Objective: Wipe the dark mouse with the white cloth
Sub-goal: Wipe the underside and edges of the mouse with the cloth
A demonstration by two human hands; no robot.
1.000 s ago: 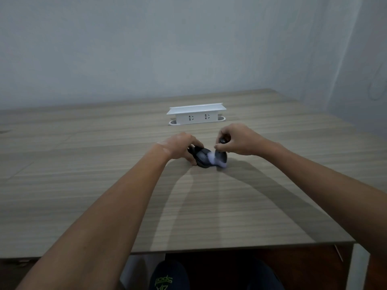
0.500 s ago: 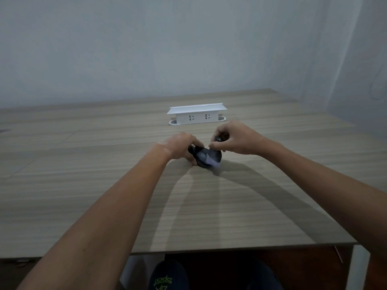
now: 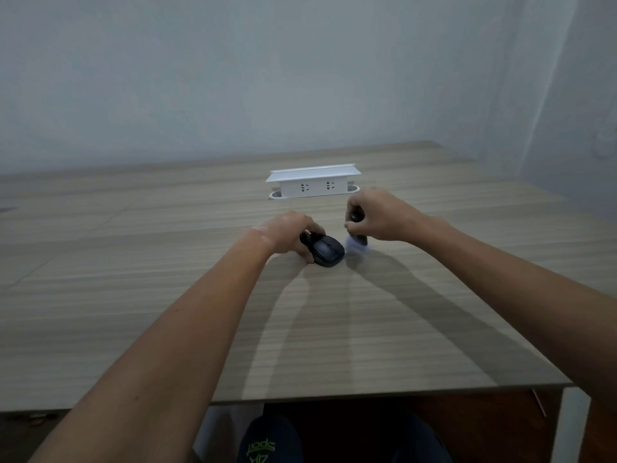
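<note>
The dark mouse [image 3: 328, 251] lies on the wooden table [image 3: 167, 312] near the middle. My left hand [image 3: 290, 233] grips its left side and holds it flat on the table. Just right of the mouse, my right hand [image 3: 377, 215] is closed on the white cloth [image 3: 356, 244], which hangs blurred below the fist, next to the mouse's right edge and apart from its top. Something dark shows inside the right fist; I cannot tell what it is.
A white power socket box [image 3: 314, 182] stands on the table behind both hands. The table's front edge runs near my knees, with a white leg [image 3: 567, 426] at the right corner. Grey walls close the back and right.
My right hand has drawn the cloth off the top of the mouse and to the right, so the mouse's top is uncovered. The left hand has stayed put on the mouse.
</note>
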